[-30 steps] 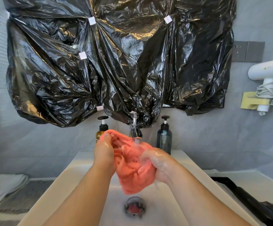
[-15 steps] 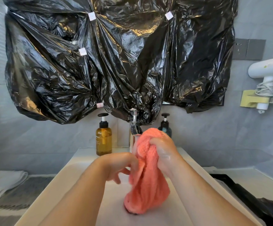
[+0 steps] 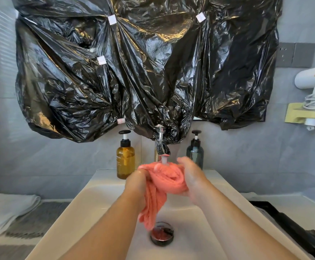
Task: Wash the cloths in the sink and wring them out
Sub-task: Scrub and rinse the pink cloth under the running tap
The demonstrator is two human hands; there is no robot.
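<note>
In the head view, both hands hold one coral cloth [image 3: 169, 180] over the white sink [image 3: 100, 196], directly under the faucet [image 3: 162, 147]. A thin stream of water falls on the top of the bundle. The left hand [image 3: 137, 182] has its fingers curled around the left part of the cloth. The right hand [image 3: 192, 177] wraps the right part of the bundle with curled fingers; it is a little blurred, so I cannot tell the exact place of each finger. A long tail of the cloth hangs down from between the hands, and its end is just above the drain [image 3: 162, 234].

The cloth looks soft and thick, like terry, and it is soaked, so I judge it heavier than it looks and a bit slippery in wet hands. It has no stiffness at all and will fold wherever it is pressed. For wringing, I think the best hold is one fist at each end of the rolled part, with the hanging tail gathered in first, because loose parts keep water.

Behind the sink stand an amber bottle [image 3: 125, 158] on the left and a dark bottle [image 3: 195, 152] on the right of the faucet. A folded white towel [image 3: 6, 207] lies on the counter at the left
</note>
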